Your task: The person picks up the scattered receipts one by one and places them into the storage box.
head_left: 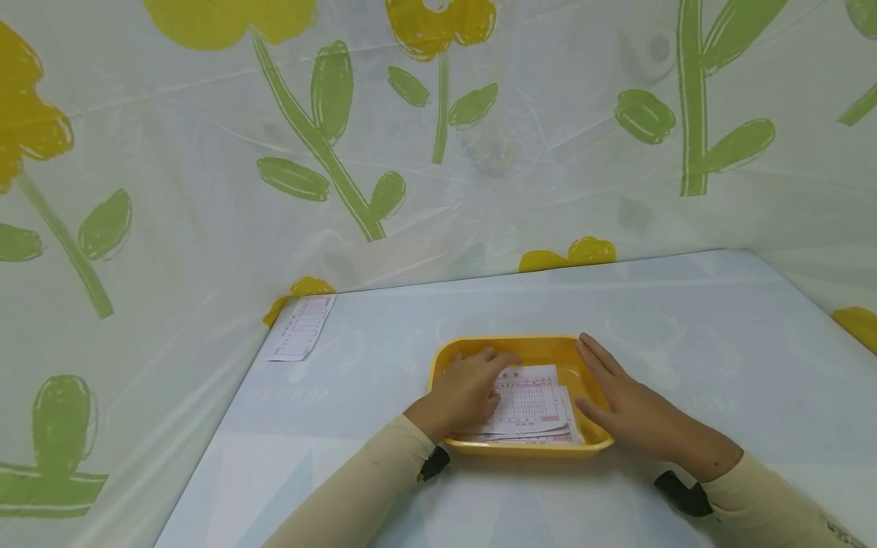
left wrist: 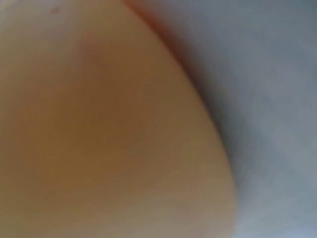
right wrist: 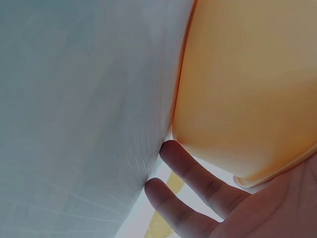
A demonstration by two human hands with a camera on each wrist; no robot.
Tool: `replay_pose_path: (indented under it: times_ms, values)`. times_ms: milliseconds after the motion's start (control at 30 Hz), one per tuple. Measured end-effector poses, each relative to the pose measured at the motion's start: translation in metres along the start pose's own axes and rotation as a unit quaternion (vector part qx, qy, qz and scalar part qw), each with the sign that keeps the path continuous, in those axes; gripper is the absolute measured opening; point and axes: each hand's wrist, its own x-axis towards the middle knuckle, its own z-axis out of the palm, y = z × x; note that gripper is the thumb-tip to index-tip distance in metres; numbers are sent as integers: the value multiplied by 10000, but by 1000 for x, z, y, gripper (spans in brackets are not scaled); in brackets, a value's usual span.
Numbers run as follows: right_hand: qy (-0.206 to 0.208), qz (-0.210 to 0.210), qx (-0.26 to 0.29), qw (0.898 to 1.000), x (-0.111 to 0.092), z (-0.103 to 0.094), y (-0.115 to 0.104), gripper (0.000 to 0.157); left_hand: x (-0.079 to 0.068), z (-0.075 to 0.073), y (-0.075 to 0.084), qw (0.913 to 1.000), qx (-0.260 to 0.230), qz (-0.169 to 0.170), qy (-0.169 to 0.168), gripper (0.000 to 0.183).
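A yellow plastic tray (head_left: 521,450) sits on the table with several white printed slips (head_left: 527,403) stacked inside. My left hand (head_left: 462,392) reaches over the tray's left side, index finger stretched over the upper left of the top slip and thumb below it. The other fingers of that hand are partly hidden. At the right end, my right hand (head_left: 637,411) lies against the rim with its fingers extended and the thumb reaching inward. In the right wrist view, two straight fingers (right wrist: 185,166) extend beside the tray's outer wall (right wrist: 237,99). The left wrist view shows mostly blurred skin.
Another printed slip (head_left: 301,327) lies at the far left edge of the table (head_left: 370,358). A pale curtain (head_left: 479,205) with yellow flowers and green stems hangs behind the table and along its left side.
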Motion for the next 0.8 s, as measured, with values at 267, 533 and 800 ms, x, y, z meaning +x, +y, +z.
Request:
replay_pose_path:
  times_ms: [267,533,800]
  values:
    - [16,-15,-25,10000,1,2,2,82,1,0,0,9999,10,-110,-52,57]
    - [39,-13,-22,10000,1,2,3,82,0,-10,-3,9969,-309,440,571,45]
    - [26,-6,-36,10000,1,2,2,82,-7,-29,-17,9909,-468,224,1243,39]
